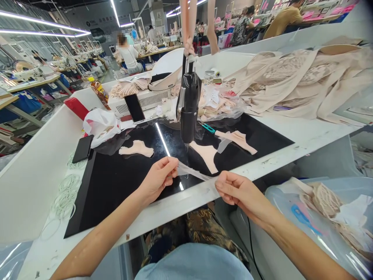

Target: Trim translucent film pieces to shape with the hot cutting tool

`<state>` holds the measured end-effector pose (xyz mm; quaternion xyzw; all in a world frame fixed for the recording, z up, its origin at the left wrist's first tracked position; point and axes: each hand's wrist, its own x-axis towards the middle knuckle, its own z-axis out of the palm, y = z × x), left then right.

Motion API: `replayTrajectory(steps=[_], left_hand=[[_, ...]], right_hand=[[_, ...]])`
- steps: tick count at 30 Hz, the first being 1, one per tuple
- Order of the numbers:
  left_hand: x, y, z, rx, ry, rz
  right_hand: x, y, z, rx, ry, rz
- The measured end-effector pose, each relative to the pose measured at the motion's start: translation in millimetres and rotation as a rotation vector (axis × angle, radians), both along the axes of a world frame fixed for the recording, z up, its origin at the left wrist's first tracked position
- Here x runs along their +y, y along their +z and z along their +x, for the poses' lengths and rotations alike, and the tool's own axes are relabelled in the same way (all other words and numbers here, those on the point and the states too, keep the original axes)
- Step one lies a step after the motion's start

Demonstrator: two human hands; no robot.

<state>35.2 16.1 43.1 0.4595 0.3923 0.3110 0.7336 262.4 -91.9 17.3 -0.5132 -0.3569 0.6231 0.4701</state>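
You have a sheer, whitish strip (194, 172) stretched between your two hands, above the front part of the black mat (116, 190) and reaching toward the white table edge (189, 196). It looks very light and thin, limp enough to fold or curl if one end goes slack, and probably smooth, so it may slide between dry fingertips; its fineness also suggests that a hard tug could stretch or tear it. The best places to take hold are likely its two ends, with thumb against forefinger and only a gentle pull. Your left hand (159, 178) does just that, thumb and forefinger pressed together on the end nearer the mat's middle, the other fingers curled in loosely. Your right hand (237, 188) pinches the opposite end beside the table edge, thumb against the curled forefinger, the rest folded beneath. Whether the strip's underside touches the mat, you cannot tell from here. The black hanging tool (190, 109) points down just beyond the strip, and a beige fabric piece (206, 156) lies flat on the mat near your right hand, apart from your fingers.
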Motion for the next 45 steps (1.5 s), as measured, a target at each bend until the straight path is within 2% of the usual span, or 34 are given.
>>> replayTrajectory(steps=[4, 6, 8, 11, 13, 15, 18, 21, 24, 28, 33, 36, 39, 42, 45], left_hand=[[-4, 1.9, -6, 0.025, -0.06, 0.171], [-7, 3.9, -8, -0.012, -0.11, 0.286], [-9, 6.5, -10, -0.06, -0.144, 0.41], [-12, 9.6, -14, -0.132, -0.171, 0.556], [-15, 9.8, -18, -0.15, -0.187, 0.624], [-17, 8.4, -21, -0.123, -0.216, 0.668], [-17, 5.6, -26, -0.016, -0.315, 0.687], [-17, 4.1, -30, 0.066, -0.407, 0.69], [-18, 4.0, -34, 0.084, -0.411, 0.703], [-22, 2.1, -38, 0.1, -0.388, 0.667], [-24, -0.4, -31, 0.08, -0.164, 0.4], [-23, 0.2, -24, 0.051, -0.193, 0.252], [-23, 1.0, -21, 0.108, -0.236, 0.175], [-24, 0.9, -22, 0.121, -0.181, 0.119], [-23, -0.8, -24, 0.129, -0.107, 0.103]], right_hand=[[-4, -1.9, -2, -0.321, 0.202, 0.112], [-3, -0.7, 1, -0.383, 0.3, 0.128], [1, 1.7, 6, -0.354, 0.262, 0.132], [9, 4.8, 9, -0.256, 0.014, 0.126], [14, 5.9, 7, -0.225, -0.07, 0.105], [18, 6.4, 1, -0.241, -0.033, 0.093], [21, 7.3, -13, -0.264, 0.132, 0.095], [24, 9.1, -27, -0.173, 0.262, 0.074], [28, 12.6, -36, -0.087, 0.246, 0.077], [32, 20.1, -39, -0.249, 0.159, 0.211], [34, 28.3, -36, -0.505, 0.2, 0.321], [36, 27.9, -39, -0.543, 0.236, 0.33], [40, 22.3, -42, -0.553, 0.248, 0.309], [42, 14.2, -44, -0.524, 0.192, 0.313], [44, 8.9, -44, -0.518, 0.203, 0.356]])
